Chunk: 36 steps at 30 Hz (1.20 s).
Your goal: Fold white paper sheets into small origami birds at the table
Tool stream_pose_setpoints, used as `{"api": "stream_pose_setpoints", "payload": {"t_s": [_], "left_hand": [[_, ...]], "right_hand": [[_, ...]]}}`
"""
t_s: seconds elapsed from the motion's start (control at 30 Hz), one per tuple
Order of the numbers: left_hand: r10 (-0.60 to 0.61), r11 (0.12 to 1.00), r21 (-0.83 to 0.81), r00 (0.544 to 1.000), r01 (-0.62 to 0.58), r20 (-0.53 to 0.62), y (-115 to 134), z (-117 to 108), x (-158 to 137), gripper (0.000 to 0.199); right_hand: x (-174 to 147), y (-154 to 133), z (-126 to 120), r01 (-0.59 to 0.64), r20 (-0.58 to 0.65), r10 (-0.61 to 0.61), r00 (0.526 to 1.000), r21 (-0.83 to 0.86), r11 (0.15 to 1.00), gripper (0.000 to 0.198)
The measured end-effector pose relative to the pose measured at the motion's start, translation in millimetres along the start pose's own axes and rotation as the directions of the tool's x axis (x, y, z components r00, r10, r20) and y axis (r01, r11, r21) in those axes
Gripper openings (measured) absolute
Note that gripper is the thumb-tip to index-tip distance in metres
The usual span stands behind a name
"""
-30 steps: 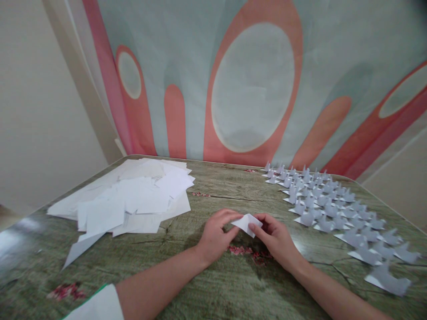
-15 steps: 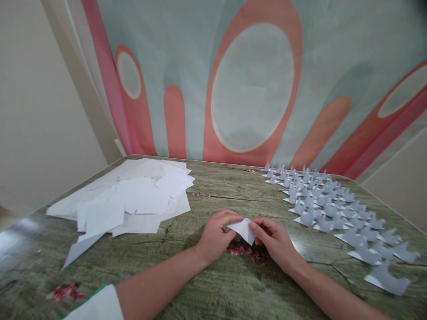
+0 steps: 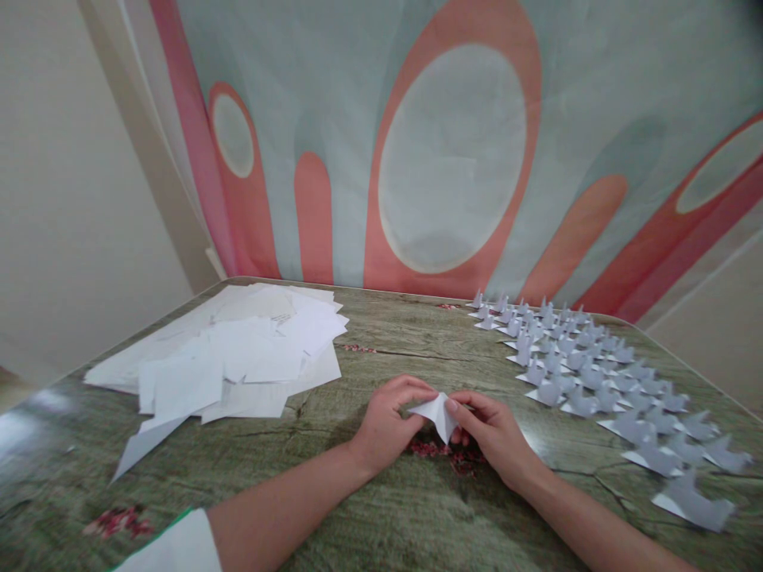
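Between my two hands, a small white folded paper piece point(image 3: 438, 411) is held just above the table, its pointed lower flap hanging down. My left hand point(image 3: 390, 417) pinches its left side between thumb and fingers. On its right side, my right hand point(image 3: 486, 429) grips it, the thumb pressing on the front face and the fingers behind. Part of the paper is hidden by the fingertips. Folded white paper birds point(image 3: 590, 375) stand in rows to the right of my hands; the nearest bird point(image 3: 695, 500) is at the front right.
A wide pile of loose white paper sheets point(image 3: 262, 349) spreads over the left of the wood-patterned table point(image 3: 358, 524). One folded sheet point(image 3: 146, 445) juts from its front edge. Behind the table hangs a patterned backdrop point(image 3: 346, 214) in coral and grey-green.
The paper's fold between my fingers has shifted slightly, with its lower point narrower and a little lower. Both hands stay in nearly the same place.
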<state>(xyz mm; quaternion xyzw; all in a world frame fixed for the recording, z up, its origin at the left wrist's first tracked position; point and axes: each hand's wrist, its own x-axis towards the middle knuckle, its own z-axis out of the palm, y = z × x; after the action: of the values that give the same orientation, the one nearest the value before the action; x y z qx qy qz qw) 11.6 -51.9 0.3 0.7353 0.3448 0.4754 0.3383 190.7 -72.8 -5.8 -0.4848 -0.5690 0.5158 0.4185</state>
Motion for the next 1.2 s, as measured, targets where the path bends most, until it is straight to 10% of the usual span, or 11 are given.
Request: {"api": "stream_pose_setpoints", "payload": {"t_s": [1.2], "left_hand": [[0.098,0.987,0.136,0.994,-0.09,-0.054,5.8,-3.0,0.2,0.014]], "right_hand": [[-2.2,-8.8,5.6,0.086,-0.006,-0.086,0.996,-0.005,0.996,0.022]]}}
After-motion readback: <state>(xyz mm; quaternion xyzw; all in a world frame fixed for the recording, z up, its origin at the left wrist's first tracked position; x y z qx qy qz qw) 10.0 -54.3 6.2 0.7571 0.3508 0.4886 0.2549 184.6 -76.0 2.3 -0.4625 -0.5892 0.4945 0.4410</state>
